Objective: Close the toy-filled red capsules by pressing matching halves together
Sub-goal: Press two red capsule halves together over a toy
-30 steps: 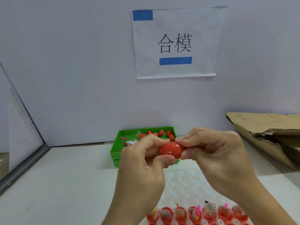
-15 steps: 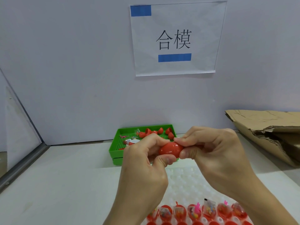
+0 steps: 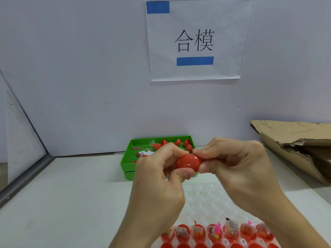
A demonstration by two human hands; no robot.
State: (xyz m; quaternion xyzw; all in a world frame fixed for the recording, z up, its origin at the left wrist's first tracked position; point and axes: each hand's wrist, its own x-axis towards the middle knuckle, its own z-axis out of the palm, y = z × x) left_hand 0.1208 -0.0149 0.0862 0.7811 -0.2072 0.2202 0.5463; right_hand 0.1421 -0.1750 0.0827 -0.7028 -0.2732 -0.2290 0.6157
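Both hands are squeezing a red capsule [image 3: 188, 162] mid-frame: left hand [image 3: 157, 178] is pinching its left end, right hand [image 3: 238, 167] its right. Behind it a green tray [image 3: 129, 158] is holding loose halves; open toy-filled capsules [image 3: 215, 232] are lining the bottom edge.

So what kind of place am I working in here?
Likely a toy-packing workstation: a printed sign on the partition, a green tray of loose red halves, and a white holder lined with toy-filled halves.
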